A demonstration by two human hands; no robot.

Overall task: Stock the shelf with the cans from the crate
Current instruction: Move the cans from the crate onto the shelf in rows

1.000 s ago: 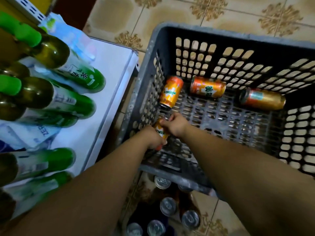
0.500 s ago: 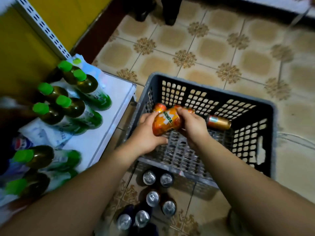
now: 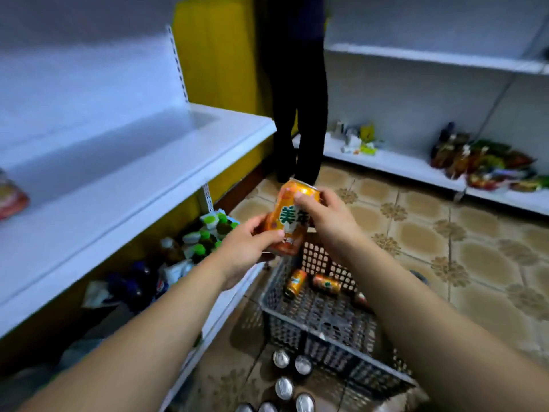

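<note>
Left hand (image 3: 246, 248) and right hand (image 3: 326, 215) both clamped on one orange metal drink can (image 3: 289, 217) with green lettering, left fingers round its lower part, right fingers near the top rim. Can tilted, held in the air above the grey perforated plastic crate's (image 3: 326, 337) far-left corner, right of the white metal shelf (image 3: 133, 179). Two more orange cans (image 3: 326, 283) lie in the crate. Silver-topped cans (image 3: 283, 388) stand on the floor just near of it

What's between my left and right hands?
An orange can, held above the crate: left hand grips its lower part, right hand its top. Head view.
</note>
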